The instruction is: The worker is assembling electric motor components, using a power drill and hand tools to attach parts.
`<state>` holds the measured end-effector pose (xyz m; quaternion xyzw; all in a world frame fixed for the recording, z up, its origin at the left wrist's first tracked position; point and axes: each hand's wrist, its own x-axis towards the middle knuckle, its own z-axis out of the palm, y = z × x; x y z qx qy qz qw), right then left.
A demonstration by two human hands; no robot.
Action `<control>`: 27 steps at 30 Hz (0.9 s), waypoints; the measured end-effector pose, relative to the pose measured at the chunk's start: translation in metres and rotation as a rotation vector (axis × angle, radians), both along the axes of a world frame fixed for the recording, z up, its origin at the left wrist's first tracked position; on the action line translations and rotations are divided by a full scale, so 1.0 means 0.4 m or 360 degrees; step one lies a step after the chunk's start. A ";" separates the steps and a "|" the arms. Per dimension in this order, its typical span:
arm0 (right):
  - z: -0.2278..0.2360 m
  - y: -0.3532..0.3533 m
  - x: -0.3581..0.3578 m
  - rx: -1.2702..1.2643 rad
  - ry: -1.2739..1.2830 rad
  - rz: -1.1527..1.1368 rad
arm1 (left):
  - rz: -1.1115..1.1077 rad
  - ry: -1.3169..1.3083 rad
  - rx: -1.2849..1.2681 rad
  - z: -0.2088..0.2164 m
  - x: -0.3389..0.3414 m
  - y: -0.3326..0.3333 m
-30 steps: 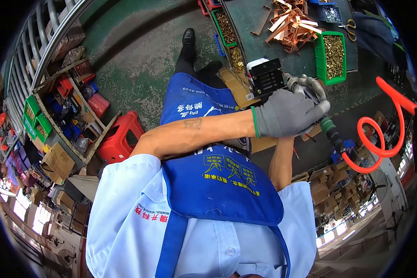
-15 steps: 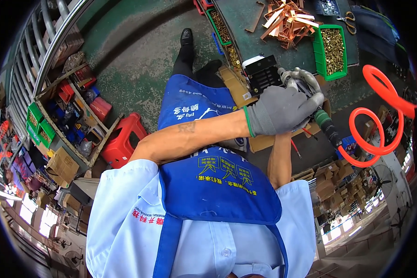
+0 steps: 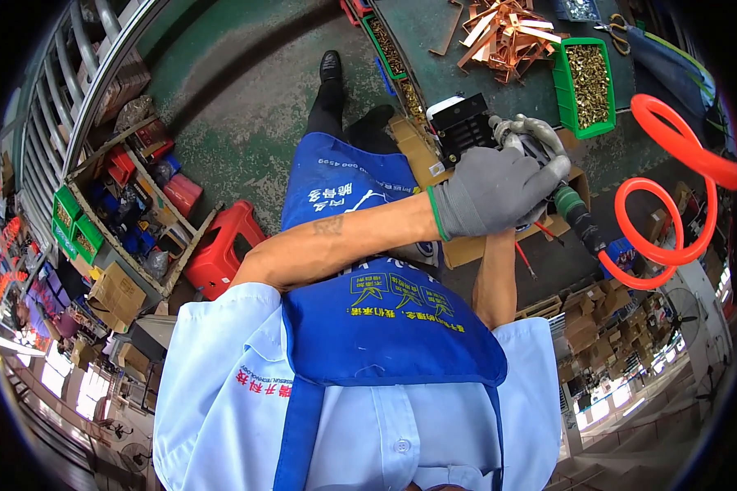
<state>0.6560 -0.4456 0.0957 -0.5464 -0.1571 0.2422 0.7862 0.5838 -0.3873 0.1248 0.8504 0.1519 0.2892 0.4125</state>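
Two gloved hands at air tool (image 3: 580, 222). L grip (image 3: 493, 192) closed round it; R grip (image 3: 540, 129) mostly behind L, state can't tell. Tool nose at black block (image 3: 458, 124), just left of grip. Step prob. tool work there; next needs steady, straight hold. Bench (image 3: 520, 105) edge + green bin (image 3: 562, 82) close beyond grip; red hose (image 3: 688, 151) rt, may limit swing.

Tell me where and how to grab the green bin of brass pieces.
Probably by both long rims of the green bin, toward its near end, from above: it is open-topped and holds many loose brass pieces, so keep it level. Copper strips crowd its far left corner, and a red coiled hose shows to its right.
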 end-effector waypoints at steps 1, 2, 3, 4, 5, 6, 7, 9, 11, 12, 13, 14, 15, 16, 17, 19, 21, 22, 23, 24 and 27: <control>0.000 0.002 -0.001 0.0003 -0.0001 0.0005 | 0.0039 -0.0038 0.0013 -0.001 0.000 0.000; 0.000 0.005 -0.003 0.0006 0.0005 -0.0010 | 0.0036 -0.0043 0.0015 0.004 0.000 0.002; 0.000 0.006 -0.004 0.0009 0.0013 -0.0023 | 0.0010 0.0010 0.0006 0.010 -0.001 0.005; 0.000 0.005 -0.005 0.0011 0.0009 -0.0024 | -0.0016 0.0064 -0.0003 0.015 -0.003 0.007; -0.002 0.004 -0.007 -0.0011 -0.0026 -0.0052 | -0.0015 0.0060 0.0003 0.017 -0.004 0.009; -0.004 0.003 -0.009 -0.0033 -0.0060 -0.0079 | -0.0015 0.0051 0.0005 0.018 -0.006 0.011; -0.007 0.002 -0.011 -0.0056 -0.0092 -0.0106 | -0.0016 0.0042 0.0006 0.018 -0.007 0.012; -0.014 0.003 -0.014 -0.0101 -0.0156 -0.0159 | -0.0013 0.0011 0.0005 0.009 -0.003 0.003; -0.015 0.006 -0.013 -0.0087 -0.0129 -0.0141 | -0.0006 -0.0013 -0.0003 0.008 -0.004 -0.001; -0.013 0.006 -0.011 -0.0078 -0.0101 -0.0125 | -0.0019 0.0012 -0.0007 0.013 -0.007 0.000; -0.012 0.007 -0.010 -0.0069 -0.0073 -0.0108 | -0.0031 0.0036 -0.0012 0.016 -0.009 0.001; -0.010 0.007 -0.007 -0.0059 -0.0050 -0.0101 | -0.0030 0.0037 -0.0013 0.013 -0.006 0.000; -0.009 0.007 -0.005 -0.0048 -0.0026 -0.0092 | -0.0001 0.0013 -0.0013 0.008 -0.002 -0.001; -0.008 0.007 -0.005 -0.0038 -0.0001 -0.0082 | 0.0029 -0.0012 -0.0014 0.004 0.000 -0.002; -0.007 0.006 -0.004 -0.0029 -0.0008 -0.0092 | 0.0018 -0.0019 -0.0005 0.019 -0.001 0.007; -0.004 0.005 -0.003 -0.0163 -0.0065 -0.0200 | -0.0103 0.0034 -0.0117 0.050 -0.012 0.025; 0.005 -0.024 0.051 0.0034 -0.0013 -0.0005 | 0.0010 -0.0160 -0.0420 0.059 -0.032 0.020; 0.010 -0.043 0.072 0.0220 0.0036 0.0192 | 0.0120 -0.0350 -0.0735 0.064 -0.046 0.015; 0.045 -0.019 0.036 -0.0106 -0.0606 -0.0115 | 0.0101 -0.0186 -0.1184 0.071 -0.083 0.014; 0.088 -0.007 0.037 0.0067 -0.0459 -0.0082 | 0.0132 -0.0001 -0.1459 0.034 -0.107 0.008; 0.179 0.005 0.022 0.0088 -0.0218 -0.0271 | 0.0047 0.0237 -0.2778 -0.074 -0.169 0.049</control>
